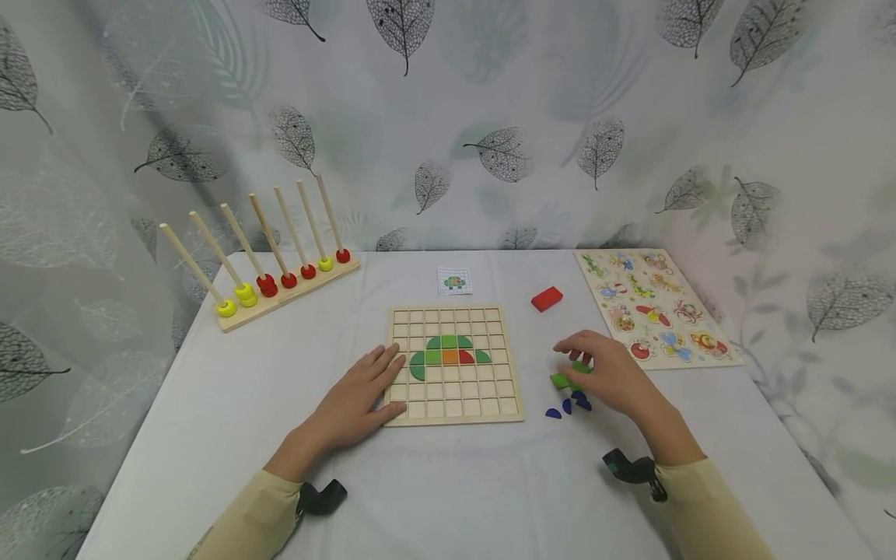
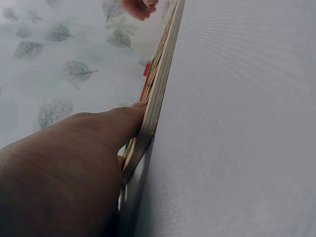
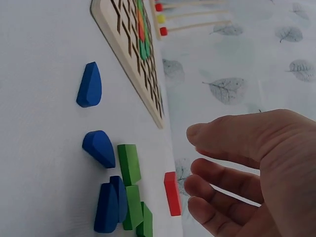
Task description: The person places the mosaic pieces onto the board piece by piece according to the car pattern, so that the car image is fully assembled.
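Note:
A square wooden grid board (image 1: 455,421) lies in the middle of the table. Green, orange (image 1: 450,357) and red (image 1: 467,357) pieces form a domed shape on it. My left hand (image 1: 357,397) rests along the board's left edge, fingers extended over the rim; in the left wrist view a fingertip touches the board's edge (image 2: 157,98). To the right of the board, my right hand (image 1: 607,372) hovers over several green blocks (image 1: 560,380), fingers loosely bent and holding nothing. Blue half-round pieces (image 3: 90,85) lie beside the green blocks (image 3: 129,164).
A small picture card (image 1: 455,281) is behind the board, with a red block (image 1: 547,299) to its right. At the back left stands a wooden peg rack (image 1: 294,294) with red and yellow beads. An animal picture board (image 1: 672,359) lies at the right.

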`<action>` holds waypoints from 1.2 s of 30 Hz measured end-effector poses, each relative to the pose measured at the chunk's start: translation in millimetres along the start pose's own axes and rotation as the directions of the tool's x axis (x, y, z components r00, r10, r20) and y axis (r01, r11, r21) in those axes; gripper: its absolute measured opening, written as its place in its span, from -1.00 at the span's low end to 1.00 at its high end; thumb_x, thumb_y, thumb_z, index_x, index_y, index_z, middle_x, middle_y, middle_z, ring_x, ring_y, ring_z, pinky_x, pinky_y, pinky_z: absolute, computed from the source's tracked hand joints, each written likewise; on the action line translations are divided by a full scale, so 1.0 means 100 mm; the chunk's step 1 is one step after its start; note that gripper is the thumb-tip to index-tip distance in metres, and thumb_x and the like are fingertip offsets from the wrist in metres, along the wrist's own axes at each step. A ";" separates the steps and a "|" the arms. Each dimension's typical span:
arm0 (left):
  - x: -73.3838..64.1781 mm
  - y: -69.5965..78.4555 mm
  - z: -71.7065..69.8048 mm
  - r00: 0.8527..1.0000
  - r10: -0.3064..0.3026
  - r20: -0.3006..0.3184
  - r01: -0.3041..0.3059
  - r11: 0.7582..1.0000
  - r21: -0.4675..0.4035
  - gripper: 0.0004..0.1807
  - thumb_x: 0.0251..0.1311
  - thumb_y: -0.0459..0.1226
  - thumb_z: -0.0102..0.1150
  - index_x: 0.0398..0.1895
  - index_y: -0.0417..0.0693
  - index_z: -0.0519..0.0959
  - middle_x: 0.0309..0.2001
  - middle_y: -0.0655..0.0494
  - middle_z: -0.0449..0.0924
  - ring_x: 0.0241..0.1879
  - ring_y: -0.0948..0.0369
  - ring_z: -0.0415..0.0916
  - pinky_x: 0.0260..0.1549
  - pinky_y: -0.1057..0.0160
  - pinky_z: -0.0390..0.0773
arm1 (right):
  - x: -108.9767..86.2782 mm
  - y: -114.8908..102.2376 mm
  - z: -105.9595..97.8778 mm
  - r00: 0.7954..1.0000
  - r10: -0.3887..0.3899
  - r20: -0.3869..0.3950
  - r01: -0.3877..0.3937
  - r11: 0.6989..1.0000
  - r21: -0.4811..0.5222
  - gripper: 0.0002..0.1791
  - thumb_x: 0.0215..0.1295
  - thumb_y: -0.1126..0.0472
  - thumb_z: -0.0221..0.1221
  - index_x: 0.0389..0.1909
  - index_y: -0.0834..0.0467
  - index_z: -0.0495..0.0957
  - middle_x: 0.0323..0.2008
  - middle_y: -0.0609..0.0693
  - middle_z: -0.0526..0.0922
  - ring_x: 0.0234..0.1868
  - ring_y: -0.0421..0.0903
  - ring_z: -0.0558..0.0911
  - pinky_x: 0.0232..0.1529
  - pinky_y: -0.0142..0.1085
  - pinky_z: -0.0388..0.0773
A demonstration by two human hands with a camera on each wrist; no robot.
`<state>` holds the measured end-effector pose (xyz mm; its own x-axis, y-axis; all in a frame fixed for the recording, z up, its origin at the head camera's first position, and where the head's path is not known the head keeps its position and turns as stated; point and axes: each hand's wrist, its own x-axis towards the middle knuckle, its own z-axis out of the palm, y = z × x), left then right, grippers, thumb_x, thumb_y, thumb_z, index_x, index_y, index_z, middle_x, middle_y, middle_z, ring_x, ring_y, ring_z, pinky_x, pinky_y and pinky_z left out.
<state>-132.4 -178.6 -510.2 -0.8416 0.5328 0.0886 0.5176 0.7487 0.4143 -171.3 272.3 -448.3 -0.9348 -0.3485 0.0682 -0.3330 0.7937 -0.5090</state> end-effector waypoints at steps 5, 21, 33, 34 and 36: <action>0.00 0.00 0.01 1.000 -0.001 -0.007 0.001 1.000 -0.016 -0.08 0.53 0.12 0.21 0.75 -0.13 0.15 0.74 -0.06 0.01 0.72 -0.09 -0.13 0.64 -0.13 0.00 | -0.03 0.03 0.04 1.000 0.014 0.016 -0.014 1.000 -0.013 -0.67 0.33 0.29 0.49 0.09 0.13 0.78 -0.09 -0.02 0.74 -0.17 -0.06 0.60 -0.17 -0.18 0.65; 0.00 -0.01 0.01 1.000 -0.005 0.000 0.005 1.000 -0.011 -0.08 0.54 0.13 0.19 0.75 -0.14 0.13 0.75 -0.03 -0.03 0.72 -0.07 -0.16 0.65 -0.11 -0.02 | -0.04 0.07 0.12 0.983 0.112 0.145 -0.105 0.993 -0.054 -0.70 0.31 0.26 0.52 0.04 0.13 0.79 -0.10 -0.06 0.71 -0.16 -0.04 0.57 -0.08 -0.12 0.66; -0.01 -0.01 0.01 1.000 0.001 -0.004 -0.001 1.000 -0.012 -0.07 0.54 0.13 0.19 0.74 -0.15 0.14 0.75 -0.05 -0.01 0.72 -0.07 -0.15 0.64 -0.12 -0.01 | 0.00 0.03 0.18 0.983 0.111 0.143 -0.094 0.988 -0.121 -0.73 0.30 0.27 0.53 0.00 0.15 0.80 -0.07 0.00 0.74 -0.12 -0.03 0.63 0.04 0.01 0.72; -0.01 -0.01 0.01 1.000 0.001 -0.005 -0.001 1.000 -0.011 -0.07 0.54 0.13 0.19 0.75 -0.15 0.14 0.75 -0.05 -0.02 0.72 -0.07 -0.14 0.64 -0.12 -0.01 | 0.00 0.04 0.18 0.984 0.108 0.140 -0.091 0.988 -0.123 -0.73 0.30 0.27 0.52 0.00 0.16 0.80 -0.06 0.00 0.74 -0.12 -0.03 0.63 0.04 0.02 0.72; -0.01 -0.01 0.01 1.000 0.001 -0.006 -0.001 1.000 -0.012 -0.07 0.54 0.13 0.20 0.75 -0.15 0.14 0.75 -0.05 -0.01 0.72 -0.07 -0.14 0.64 -0.12 -0.01 | 0.01 0.04 0.19 0.986 0.102 0.135 -0.085 0.989 -0.125 -0.73 0.30 0.27 0.53 0.00 0.15 0.80 -0.05 0.00 0.74 -0.12 -0.03 0.63 0.03 0.01 0.72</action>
<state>-132.0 -179.4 -511.3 -0.8421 0.5310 0.0947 0.5165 0.7433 0.4252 -170.8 265.9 -466.7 -0.9386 -0.3300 -0.1008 -0.2650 0.8765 -0.4019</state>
